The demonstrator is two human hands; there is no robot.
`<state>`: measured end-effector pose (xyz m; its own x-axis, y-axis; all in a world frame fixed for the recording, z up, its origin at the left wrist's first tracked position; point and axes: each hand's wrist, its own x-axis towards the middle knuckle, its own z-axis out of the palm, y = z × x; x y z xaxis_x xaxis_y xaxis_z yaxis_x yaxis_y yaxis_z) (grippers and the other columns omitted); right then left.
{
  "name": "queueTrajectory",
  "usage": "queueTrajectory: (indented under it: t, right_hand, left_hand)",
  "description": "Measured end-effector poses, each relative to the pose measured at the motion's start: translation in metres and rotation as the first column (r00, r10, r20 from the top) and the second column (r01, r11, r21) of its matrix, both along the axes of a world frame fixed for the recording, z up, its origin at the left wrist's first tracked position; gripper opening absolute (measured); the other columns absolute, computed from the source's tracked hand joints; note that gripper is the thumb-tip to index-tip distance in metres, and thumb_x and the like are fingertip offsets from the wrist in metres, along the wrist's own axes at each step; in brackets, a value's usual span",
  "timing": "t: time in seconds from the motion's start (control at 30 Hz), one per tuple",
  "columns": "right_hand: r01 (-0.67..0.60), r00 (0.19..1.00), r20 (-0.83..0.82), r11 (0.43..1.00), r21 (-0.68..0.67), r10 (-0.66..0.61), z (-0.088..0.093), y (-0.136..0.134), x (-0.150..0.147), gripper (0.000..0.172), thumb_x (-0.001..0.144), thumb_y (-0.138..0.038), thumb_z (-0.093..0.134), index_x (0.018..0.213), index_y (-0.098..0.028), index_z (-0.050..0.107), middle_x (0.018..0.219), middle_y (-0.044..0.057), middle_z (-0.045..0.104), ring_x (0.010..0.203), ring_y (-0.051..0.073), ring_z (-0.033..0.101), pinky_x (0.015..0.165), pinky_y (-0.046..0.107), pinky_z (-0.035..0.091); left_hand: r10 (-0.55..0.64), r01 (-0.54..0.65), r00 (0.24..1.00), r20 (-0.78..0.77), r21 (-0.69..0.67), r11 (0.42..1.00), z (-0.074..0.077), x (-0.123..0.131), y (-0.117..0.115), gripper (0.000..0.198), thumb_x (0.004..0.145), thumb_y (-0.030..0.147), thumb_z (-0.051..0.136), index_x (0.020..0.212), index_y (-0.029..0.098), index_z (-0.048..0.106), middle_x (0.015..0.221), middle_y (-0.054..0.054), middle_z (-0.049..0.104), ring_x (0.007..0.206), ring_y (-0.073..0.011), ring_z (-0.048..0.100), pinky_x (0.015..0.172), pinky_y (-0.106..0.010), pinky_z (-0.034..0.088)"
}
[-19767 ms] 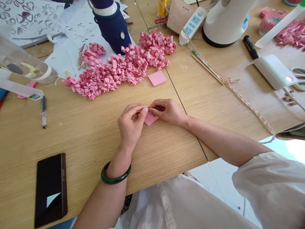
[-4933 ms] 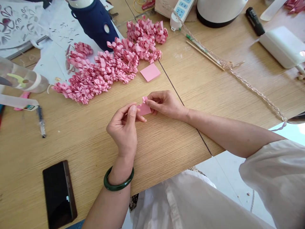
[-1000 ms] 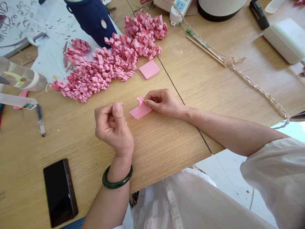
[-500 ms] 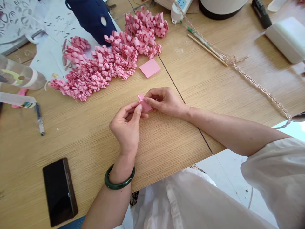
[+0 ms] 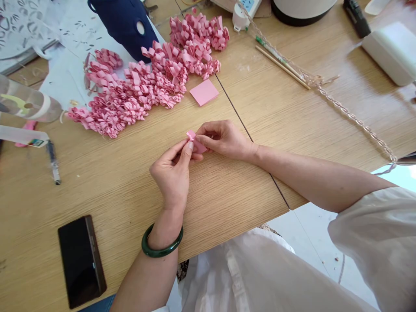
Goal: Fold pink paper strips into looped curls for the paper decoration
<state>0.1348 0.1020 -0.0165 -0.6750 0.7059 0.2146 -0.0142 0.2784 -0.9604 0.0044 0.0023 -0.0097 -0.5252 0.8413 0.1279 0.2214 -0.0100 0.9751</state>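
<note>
Between my two hands is a small piece of pink paper (image 5: 199, 147), with a looped, curled edge at its upper left. My left hand (image 5: 173, 167) pinches it from the left with thumb and forefinger. From the right, my right hand (image 5: 224, 139) pinches its upper part, and some of its fingers are hidden behind the paper. Just beyond my hands a flat pink paper rectangle (image 5: 204, 92) lies on the wooden table (image 5: 130, 186). Past it is a large heap of curled pink paper flowers (image 5: 130, 95).
A dark blue bottle (image 5: 125, 28) stands behind the flowers. A phone (image 5: 81, 262) lies at the near left, and a pen (image 5: 53, 162) farther up. To the right are a wooden stick (image 5: 282, 68), a twisted cord (image 5: 354, 119) and a white box (image 5: 391, 54).
My left fingertips have shifted slightly up along the pink paper, closer to my right thumb. Both hands keep hold of it, and the other things lie as before.
</note>
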Motion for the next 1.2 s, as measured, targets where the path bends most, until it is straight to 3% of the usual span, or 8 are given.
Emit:
queueTrajectory:
  t: [0.4, 0.6, 0.73, 0.83, 1.0, 1.2]
  right_hand:
    - [-0.002, 0.999, 0.033, 1.000, 0.007, 0.001, -0.001, -0.001, 0.001, 0.022, 0.098, -0.027, 0.059, 0.085, -0.010, 0.066, 0.077, 0.002, 0.068, 0.068, 0.008, 0.056, 0.065, 0.020, 0.046]
    - [0.002, 0.998, 0.060, 0.999, 0.032, -0.004, -0.001, -0.001, 0.001, 0.019, 0.097, -0.024, 0.060, 0.085, -0.011, 0.067, 0.080, 0.003, 0.070, 0.072, 0.009, 0.058, 0.067, 0.022, 0.047]
    - [-0.009, 0.997, 0.071, 1.000, 0.021, 0.008, 0.000, -0.001, 0.001, 0.017, 0.095, -0.023, 0.060, 0.086, -0.011, 0.068, 0.079, 0.002, 0.070, 0.070, 0.009, 0.057, 0.067, 0.022, 0.045]
    - [-0.006, 0.995, 0.096, 0.998, 0.055, 0.001, -0.001, -0.001, 0.001, 0.018, 0.095, -0.024, 0.060, 0.087, -0.011, 0.069, 0.077, 0.001, 0.069, 0.068, 0.008, 0.055, 0.065, 0.022, 0.042]
    - [-0.016, 0.990, 0.142, 0.992, 0.127, -0.002, -0.002, 0.000, 0.001, 0.019, 0.093, -0.021, 0.057, 0.090, -0.010, 0.071, 0.075, 0.001, 0.068, 0.066, 0.008, 0.053, 0.065, 0.022, 0.039]
    - [-0.034, 0.993, 0.112, 0.989, 0.142, 0.018, -0.004, 0.000, 0.003, 0.025, 0.091, -0.025, 0.053, 0.091, -0.009, 0.072, 0.073, 0.001, 0.065, 0.063, 0.008, 0.050, 0.062, 0.023, 0.037]
  left_hand:
    - [0.004, -0.004, 0.999, -0.036, -0.002, 1.000, -0.003, -0.003, 0.000, 0.013, 0.088, 0.028, 0.072, 0.092, 0.017, 0.077, 0.078, -0.002, 0.077, 0.061, -0.0130, 0.071, 0.064, -0.026, 0.060]
    - [0.012, -0.014, 0.995, -0.101, -0.013, 1.000, 0.000, -0.003, -0.001, 0.010, 0.086, 0.026, 0.074, 0.089, 0.016, 0.076, 0.065, 0.002, 0.072, 0.054, -0.0119, 0.068, 0.061, -0.025, 0.058]
    - [0.022, -0.027, 0.994, -0.109, -0.048, 0.998, 0.002, -0.003, -0.001, 0.013, 0.085, 0.029, 0.074, 0.087, 0.017, 0.076, 0.070, 0.001, 0.072, 0.051, -0.0104, 0.063, 0.056, -0.025, 0.056]
    - [0.040, -0.056, 0.978, -0.204, -0.073, 0.996, 0.004, -0.004, -0.002, 0.011, 0.084, 0.030, 0.075, 0.084, 0.018, 0.076, 0.070, 0.002, 0.071, 0.051, -0.0089, 0.056, 0.053, -0.023, 0.050]
    - [0.040, -0.057, 0.887, -0.460, -0.024, 0.998, 0.008, -0.007, -0.002, 0.009, 0.084, 0.025, 0.077, 0.078, 0.020, 0.074, 0.069, 0.002, 0.063, 0.059, -0.0091, 0.049, 0.058, -0.024, 0.041]
    - [-0.013, 0.018, 0.890, -0.456, 0.006, 1.000, 0.005, -0.013, 0.001, 0.008, 0.084, 0.021, 0.077, 0.077, 0.020, 0.072, 0.068, 0.003, 0.053, 0.064, -0.0105, 0.049, 0.063, -0.025, 0.040]
